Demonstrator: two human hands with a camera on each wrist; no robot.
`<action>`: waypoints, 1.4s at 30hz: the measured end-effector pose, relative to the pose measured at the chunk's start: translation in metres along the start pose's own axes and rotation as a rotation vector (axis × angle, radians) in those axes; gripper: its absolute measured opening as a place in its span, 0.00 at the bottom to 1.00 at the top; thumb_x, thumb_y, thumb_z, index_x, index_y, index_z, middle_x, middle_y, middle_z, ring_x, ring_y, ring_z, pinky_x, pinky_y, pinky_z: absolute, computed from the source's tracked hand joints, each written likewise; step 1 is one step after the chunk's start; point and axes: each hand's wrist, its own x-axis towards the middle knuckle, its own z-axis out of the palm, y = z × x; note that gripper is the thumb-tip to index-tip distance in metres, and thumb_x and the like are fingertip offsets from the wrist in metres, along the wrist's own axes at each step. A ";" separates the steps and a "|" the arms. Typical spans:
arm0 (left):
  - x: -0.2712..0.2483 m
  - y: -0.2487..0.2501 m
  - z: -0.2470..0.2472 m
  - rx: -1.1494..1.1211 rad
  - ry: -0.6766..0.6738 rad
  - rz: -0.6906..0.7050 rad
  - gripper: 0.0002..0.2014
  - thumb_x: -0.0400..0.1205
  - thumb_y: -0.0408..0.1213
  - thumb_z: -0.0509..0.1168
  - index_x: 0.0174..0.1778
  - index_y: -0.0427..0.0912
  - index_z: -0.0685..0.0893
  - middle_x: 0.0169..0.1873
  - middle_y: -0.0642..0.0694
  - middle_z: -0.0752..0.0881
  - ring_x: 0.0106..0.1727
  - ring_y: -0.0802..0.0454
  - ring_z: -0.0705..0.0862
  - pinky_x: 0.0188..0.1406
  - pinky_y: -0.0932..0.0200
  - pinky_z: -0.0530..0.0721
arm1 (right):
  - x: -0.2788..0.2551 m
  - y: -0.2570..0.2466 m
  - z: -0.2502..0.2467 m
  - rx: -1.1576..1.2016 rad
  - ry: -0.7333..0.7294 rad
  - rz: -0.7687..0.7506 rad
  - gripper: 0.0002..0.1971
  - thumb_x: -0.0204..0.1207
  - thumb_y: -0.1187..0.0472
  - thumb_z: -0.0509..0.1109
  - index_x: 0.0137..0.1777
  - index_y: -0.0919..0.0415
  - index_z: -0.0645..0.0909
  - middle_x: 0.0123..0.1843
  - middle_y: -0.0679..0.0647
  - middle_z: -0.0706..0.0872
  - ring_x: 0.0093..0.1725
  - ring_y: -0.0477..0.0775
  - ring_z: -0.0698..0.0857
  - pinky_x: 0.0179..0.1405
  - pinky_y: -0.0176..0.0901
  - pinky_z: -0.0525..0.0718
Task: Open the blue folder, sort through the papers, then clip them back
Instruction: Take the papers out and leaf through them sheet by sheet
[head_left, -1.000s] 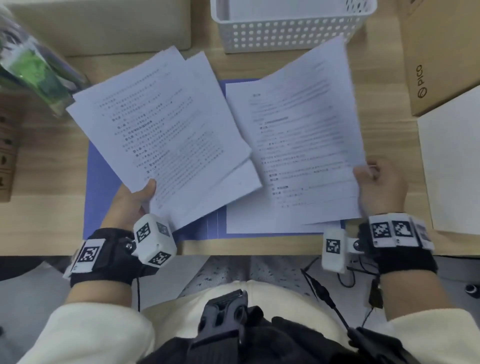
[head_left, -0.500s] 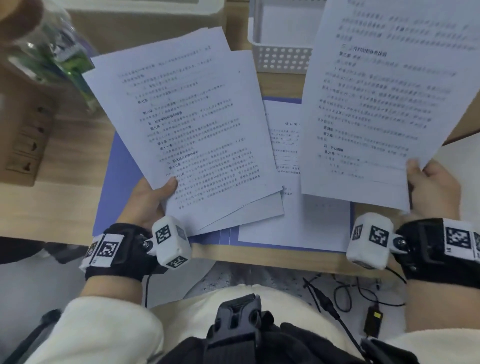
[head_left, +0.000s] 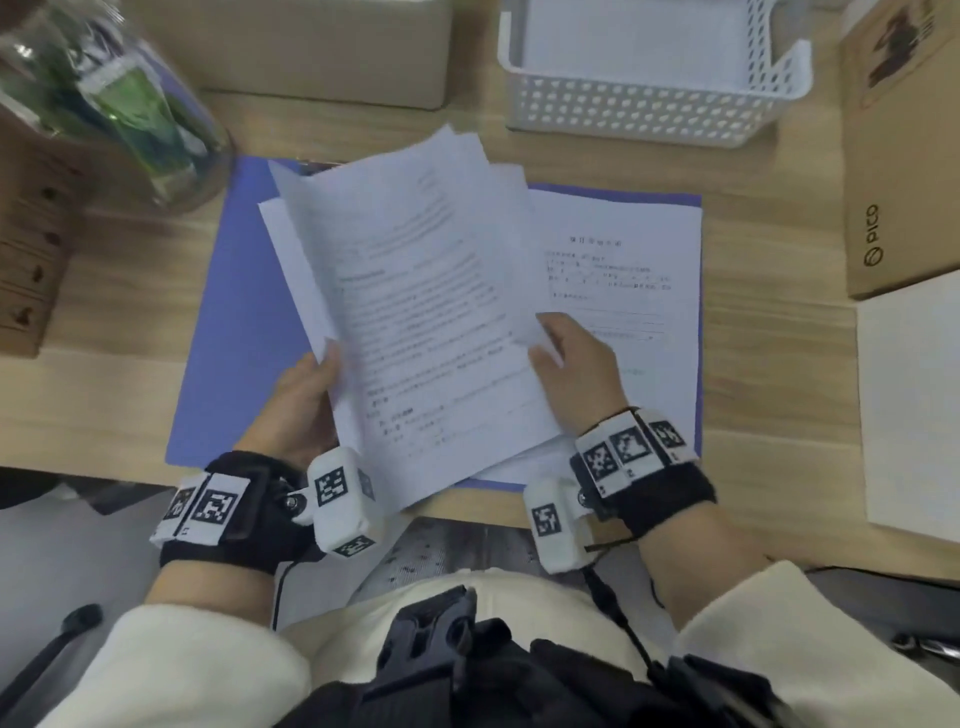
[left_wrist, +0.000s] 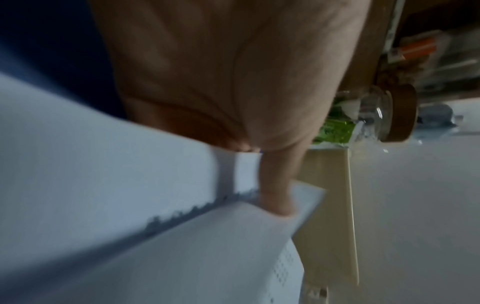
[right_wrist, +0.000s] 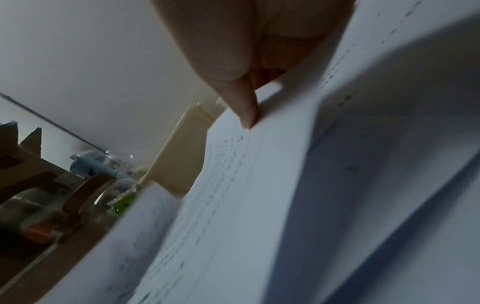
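The blue folder (head_left: 228, 338) lies open and flat on the wooden desk. One printed sheet (head_left: 623, 270) rests on its right half. I hold a fanned stack of printed papers (head_left: 421, 312) above the folder's middle. My left hand (head_left: 306, 400) grips the stack's lower left edge, thumb (left_wrist: 275, 193) on top of the papers (left_wrist: 130, 226). My right hand (head_left: 571, 364) pinches the right edge of the top sheet, thumb (right_wrist: 245, 107) pressed on the papers (right_wrist: 285, 195). No clip is visible.
A white perforated basket (head_left: 654, 104) stands behind the folder. A glass jar with green contents (head_left: 109, 104) is at the back left. A cardboard PICO box (head_left: 904, 156) and a white sheet (head_left: 914, 415) lie on the right. A beige box (head_left: 311, 47) sits at the back.
My right hand brought its raised sheet left and down onto the stack in my left hand. The papers are now held together by both hands.
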 end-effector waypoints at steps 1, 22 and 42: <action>-0.001 -0.002 -0.001 0.054 0.031 0.047 0.14 0.86 0.39 0.54 0.63 0.45 0.80 0.56 0.48 0.89 0.47 0.50 0.91 0.43 0.53 0.90 | 0.000 0.003 -0.002 0.008 -0.020 0.023 0.15 0.79 0.65 0.61 0.65 0.60 0.75 0.51 0.47 0.79 0.50 0.43 0.76 0.33 0.07 0.66; 0.001 0.024 -0.033 0.264 0.229 0.271 0.16 0.83 0.34 0.60 0.67 0.48 0.77 0.53 0.58 0.89 0.55 0.59 0.87 0.47 0.67 0.84 | -0.022 0.086 -0.069 -0.241 0.333 0.324 0.41 0.50 0.50 0.81 0.66 0.55 0.71 0.61 0.62 0.76 0.59 0.62 0.76 0.64 0.57 0.78; -0.006 0.007 -0.015 0.101 0.174 0.279 0.24 0.84 0.29 0.57 0.77 0.45 0.66 0.72 0.45 0.78 0.66 0.53 0.82 0.45 0.65 0.88 | -0.016 0.077 -0.082 -0.132 0.398 0.433 0.29 0.60 0.56 0.81 0.61 0.59 0.76 0.53 0.56 0.86 0.50 0.56 0.84 0.49 0.44 0.80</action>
